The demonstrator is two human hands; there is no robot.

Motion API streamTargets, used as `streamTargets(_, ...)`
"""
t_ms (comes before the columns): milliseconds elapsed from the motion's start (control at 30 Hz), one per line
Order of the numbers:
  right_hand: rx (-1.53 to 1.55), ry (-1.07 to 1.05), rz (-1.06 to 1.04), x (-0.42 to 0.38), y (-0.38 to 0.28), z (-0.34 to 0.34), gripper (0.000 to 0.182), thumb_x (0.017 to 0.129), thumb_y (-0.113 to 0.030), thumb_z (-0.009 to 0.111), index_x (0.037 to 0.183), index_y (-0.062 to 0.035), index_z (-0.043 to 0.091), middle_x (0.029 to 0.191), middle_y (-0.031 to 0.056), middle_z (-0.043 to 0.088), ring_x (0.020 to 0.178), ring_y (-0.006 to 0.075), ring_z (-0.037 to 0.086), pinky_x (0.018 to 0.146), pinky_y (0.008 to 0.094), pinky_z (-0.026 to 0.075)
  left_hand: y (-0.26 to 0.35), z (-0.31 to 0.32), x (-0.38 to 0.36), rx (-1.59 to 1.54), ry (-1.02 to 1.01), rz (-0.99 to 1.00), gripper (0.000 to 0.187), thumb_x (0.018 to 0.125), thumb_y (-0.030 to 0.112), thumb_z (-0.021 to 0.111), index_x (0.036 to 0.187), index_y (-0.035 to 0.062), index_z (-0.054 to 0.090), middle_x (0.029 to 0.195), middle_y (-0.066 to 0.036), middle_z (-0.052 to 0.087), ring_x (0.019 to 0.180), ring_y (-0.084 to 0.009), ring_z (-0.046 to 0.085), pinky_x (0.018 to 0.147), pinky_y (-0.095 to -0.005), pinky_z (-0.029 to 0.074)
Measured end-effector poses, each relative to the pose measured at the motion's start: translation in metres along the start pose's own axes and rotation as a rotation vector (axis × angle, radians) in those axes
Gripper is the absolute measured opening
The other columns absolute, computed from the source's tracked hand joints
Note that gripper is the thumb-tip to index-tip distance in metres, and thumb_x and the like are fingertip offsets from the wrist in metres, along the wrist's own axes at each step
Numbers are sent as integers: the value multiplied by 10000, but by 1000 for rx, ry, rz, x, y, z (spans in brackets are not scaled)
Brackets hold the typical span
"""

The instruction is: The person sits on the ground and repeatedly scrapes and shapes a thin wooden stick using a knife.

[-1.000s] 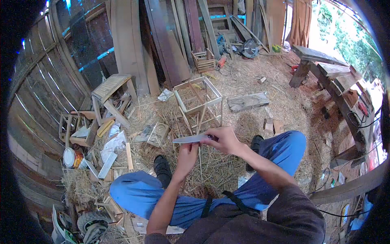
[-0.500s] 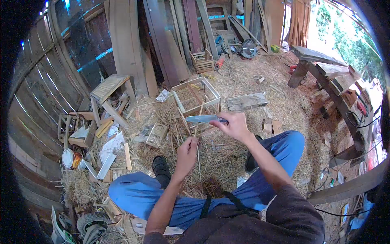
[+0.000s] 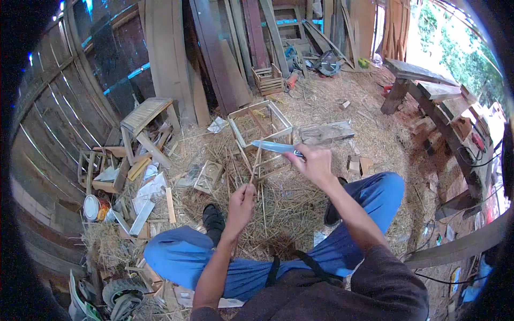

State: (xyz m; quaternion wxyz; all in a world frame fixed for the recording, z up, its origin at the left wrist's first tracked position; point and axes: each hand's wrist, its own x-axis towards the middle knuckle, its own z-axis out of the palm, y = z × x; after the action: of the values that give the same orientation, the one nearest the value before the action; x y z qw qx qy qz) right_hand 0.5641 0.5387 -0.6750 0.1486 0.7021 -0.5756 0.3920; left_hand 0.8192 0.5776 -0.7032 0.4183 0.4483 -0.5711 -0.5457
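My right hand point(image 3: 314, 165) is closed round the handle of a knife point(image 3: 274, 147), its pale blade pointing left. In my left hand point(image 3: 242, 206) a thin wooden stick point(image 3: 256, 167) is pinched between thumb and fingers, its upper part slanting up and away from me. The blade crosses the stick near its far end in this view. Beyond both hands stands an open wooden frame point(image 3: 289, 128) with slender legs, partly covered by the knife. Straw and thin strips point(image 3: 273, 224) litter the ground between my legs.
A small wooden stool point(image 3: 147, 115) stands left, near scrap wood and a paint can point(image 3: 95, 207). A weathered plank point(image 3: 326, 132) lies beyond my right hand. On the right is a heavy wooden bench point(image 3: 444, 125). A slatted crate point(image 3: 266, 80) sits before leaning boards.
The knife blade has risen slightly and tilted, now crossing the stick near its far end. My left hand has shifted a little left and down with the stick.
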Motion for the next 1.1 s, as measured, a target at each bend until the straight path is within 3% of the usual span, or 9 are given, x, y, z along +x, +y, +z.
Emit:
streamTargets(67, 70, 45, 6, 2, -4, 3, 351, 886, -458, 673, 825, -116, 720, 559, 130, 608, 521, 321, 631, 495, 425, 463, 4, -3, 1, -113, -60, -98, 268, 1047, 313, 477, 976, 77, 582, 635, 80, 371, 496, -9, 348, 420, -206, 262)
streamTargets(200, 107, -37, 278, 10, -3, -1, 300, 907, -401, 661, 864, -109, 715, 576, 130, 617, 528, 325, 633, 496, 416, 458, 10, 5, 3, -50, 6, -25, 210, 1053, 282, 445, 1114, 110, 550, 653, 73, 362, 503, -13, 326, 422, -208, 260)
streamTargets(300, 262, 1, 211, 7, -14, -3, 259, 910, -348, 672, 889, -95, 717, 597, 131, 610, 508, 306, 605, 489, 403, 440, -3, 3, 10, -168, -36, -74, 229, 1053, 280, 439, 1141, 102, 554, 653, 69, 359, 509, -16, 330, 432, -207, 277)
streamTargets(467, 421, -225, -70, -9, -33, 8, 202, 867, -245, 726, 909, -66, 641, 704, 165, 618, 607, 346, 626, 536, 430, 465, -7, 5, 12, -38, 20, -41, 242, 1046, 269, 452, 1140, 72, 558, 673, 53, 423, 540, -33, 387, 455, -233, 324)
streamTargets(600, 414, -326, -208, -19, -39, 14, 246, 852, -291, 744, 899, -69, 650, 700, 162, 620, 616, 352, 615, 527, 420, 458, -21, 5, 16, 148, 3, 90, 236, 1033, 227, 483, 1103, 28, 588, 691, 33, 465, 589, -51, 402, 511, -266, 346)
streamTargets(733, 517, -382, -182, -16, -32, 14, 255, 831, -318, 766, 891, -80, 695, 663, 147, 620, 571, 336, 607, 505, 401, 450, -15, 7, 10, 175, 9, 27, 270, 1033, 218, 497, 1144, -1, 610, 699, 36, 472, 624, -55, 398, 545, -271, 334)
streamTargets(833, 453, -332, -207, -7, -21, 10, 277, 816, -343, 780, 878, -80, 717, 637, 139, 625, 538, 318, 611, 496, 382, 456, -26, 13, 10, 42, 24, 94, 249, 1035, 296, 502, 995, 65, 585, 631, 62, 420, 481, -41, 371, 419, -235, 290)
streamTargets(1000, 339, -276, -130, 0, -4, 11, 316, 797, -366, 793, 863, -66, 721, 636, 129, 644, 522, 282, 631, 493, 357, 474, -4, 11, 3, -109, -87, -45, 245, 1045, 329, 481, 1110, 100, 535, 644, 66, 385, 455, -15, 340, 401, -201, 276)
streamTargets(1100, 295, -257, -136, -2, -7, 13, 350, 831, -458, 738, 862, -110, 714, 605, 138, 624, 542, 336, 628, 484, 414, 470, -2, 11, 5, -130, -81, -58, 231, 1045, 324, 478, 1095, 107, 539, 642, 62, 392, 448, -21, 339, 390, -206, 271)
